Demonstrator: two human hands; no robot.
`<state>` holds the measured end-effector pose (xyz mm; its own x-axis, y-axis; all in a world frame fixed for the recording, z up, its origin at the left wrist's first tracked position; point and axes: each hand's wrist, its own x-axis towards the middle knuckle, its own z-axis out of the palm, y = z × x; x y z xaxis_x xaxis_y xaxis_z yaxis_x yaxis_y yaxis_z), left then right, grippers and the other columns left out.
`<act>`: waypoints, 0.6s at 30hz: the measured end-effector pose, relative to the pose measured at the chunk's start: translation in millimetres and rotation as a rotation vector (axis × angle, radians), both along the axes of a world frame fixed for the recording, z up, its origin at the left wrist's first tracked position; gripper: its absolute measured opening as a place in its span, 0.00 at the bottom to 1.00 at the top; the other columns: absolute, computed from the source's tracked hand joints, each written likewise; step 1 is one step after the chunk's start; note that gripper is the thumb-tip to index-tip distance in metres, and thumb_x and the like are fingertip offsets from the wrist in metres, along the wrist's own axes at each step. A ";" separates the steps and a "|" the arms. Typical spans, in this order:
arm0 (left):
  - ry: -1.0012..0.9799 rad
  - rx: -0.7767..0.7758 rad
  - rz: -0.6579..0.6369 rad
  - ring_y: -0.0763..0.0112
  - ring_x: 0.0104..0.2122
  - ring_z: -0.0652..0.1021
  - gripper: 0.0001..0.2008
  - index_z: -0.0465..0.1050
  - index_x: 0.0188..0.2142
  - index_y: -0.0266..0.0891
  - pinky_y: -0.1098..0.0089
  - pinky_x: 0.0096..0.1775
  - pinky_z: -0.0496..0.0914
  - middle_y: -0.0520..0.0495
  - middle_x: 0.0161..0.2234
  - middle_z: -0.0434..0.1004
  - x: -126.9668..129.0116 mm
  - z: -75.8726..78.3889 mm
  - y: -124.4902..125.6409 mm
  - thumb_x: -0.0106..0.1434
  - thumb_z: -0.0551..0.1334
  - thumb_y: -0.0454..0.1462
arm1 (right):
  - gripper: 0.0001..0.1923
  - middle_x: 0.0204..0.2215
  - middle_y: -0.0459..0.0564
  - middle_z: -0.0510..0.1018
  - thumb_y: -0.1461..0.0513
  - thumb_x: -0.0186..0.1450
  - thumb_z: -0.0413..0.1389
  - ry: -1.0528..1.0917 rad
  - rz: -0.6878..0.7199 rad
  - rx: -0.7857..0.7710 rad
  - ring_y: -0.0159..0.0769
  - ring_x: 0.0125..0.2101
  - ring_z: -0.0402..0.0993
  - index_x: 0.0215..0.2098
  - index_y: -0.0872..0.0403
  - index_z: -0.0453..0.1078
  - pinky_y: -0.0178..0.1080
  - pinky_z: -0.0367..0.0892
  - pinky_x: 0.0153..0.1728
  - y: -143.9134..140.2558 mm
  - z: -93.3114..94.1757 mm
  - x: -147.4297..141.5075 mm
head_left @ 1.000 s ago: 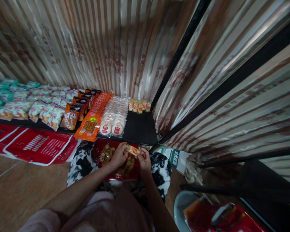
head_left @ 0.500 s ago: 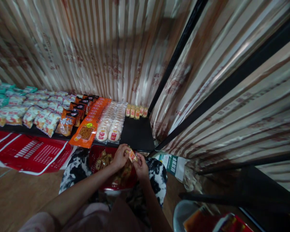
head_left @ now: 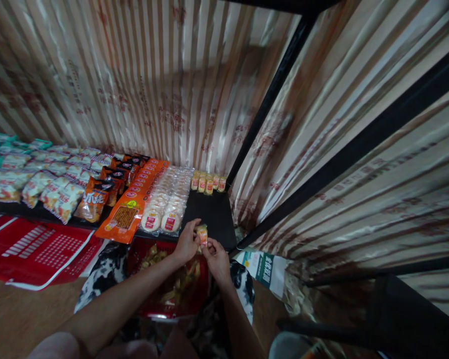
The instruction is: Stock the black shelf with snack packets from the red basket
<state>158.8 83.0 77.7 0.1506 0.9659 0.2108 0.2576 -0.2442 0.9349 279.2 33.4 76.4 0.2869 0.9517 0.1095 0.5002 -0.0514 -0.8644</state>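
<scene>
1. A black shelf runs along the striped curtain and serves as the landmark here.
2. On the shelf's right end, at the back against the curtain, stands a short row of small yellow packets.
3. Left of those, clear packs of round white cakes lie in a line from back to front.
4. Just left of the cakes lies a row of flat orange packets.
5. Farther left sit dark orange bags, then pale snack bags, then teal bags at the far left end.
6. Below the shelf's front edge, to the left, red mesh baskets lie on the wooden floor.
7. Off the shelf's right end, a black post rises, with a green-and-white carton at its foot.
</scene>
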 end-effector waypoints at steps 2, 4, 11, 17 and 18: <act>-0.035 -0.012 0.036 0.68 0.47 0.72 0.27 0.61 0.54 0.39 0.63 0.46 0.71 0.42 0.50 0.67 5.2 -4.9 6.1 0.54 0.54 0.25 | 0.14 0.25 0.46 0.74 0.54 0.55 0.55 0.007 -0.019 0.007 0.31 0.22 0.67 0.35 0.53 0.75 0.33 0.66 0.26 8.4 1.8 1.9; -0.046 -0.022 0.067 0.68 0.45 0.73 0.26 0.61 0.53 0.38 0.62 0.47 0.71 0.42 0.48 0.67 9.7 -8.9 11.3 0.54 0.54 0.26 | 0.14 0.25 0.46 0.74 0.54 0.55 0.55 -0.006 -0.035 0.007 0.31 0.21 0.66 0.35 0.53 0.75 0.33 0.65 0.26 16.1 2.0 3.9; 0.073 -0.054 0.043 0.67 0.46 0.73 0.24 0.63 0.51 0.37 0.64 0.46 0.71 0.41 0.48 0.68 14.8 -6.1 27.1 0.54 0.54 0.24 | 0.14 0.26 0.47 0.74 0.55 0.57 0.53 -0.028 -0.056 0.003 0.32 0.22 0.68 0.35 0.53 0.75 0.34 0.66 0.28 38.2 -3.9 10.6; 0.153 -0.073 0.034 0.69 0.42 0.74 0.24 0.63 0.52 0.40 0.64 0.48 0.70 0.44 0.46 0.68 18.5 -4.3 39.0 0.56 0.55 0.26 | 0.12 0.28 0.47 0.77 0.56 0.57 0.54 -0.084 -0.082 -0.007 0.33 0.23 0.70 0.35 0.51 0.75 0.34 0.65 0.28 53.4 -9.1 13.0; 0.157 -0.070 0.043 0.69 0.43 0.74 0.25 0.62 0.52 0.40 0.64 0.48 0.70 0.44 0.46 0.68 20.0 -5.4 40.5 0.55 0.55 0.26 | 0.11 0.28 0.47 0.77 0.56 0.57 0.54 -0.095 -0.089 -0.009 0.33 0.23 0.70 0.34 0.51 0.75 0.34 0.65 0.28 55.7 -9.6 13.3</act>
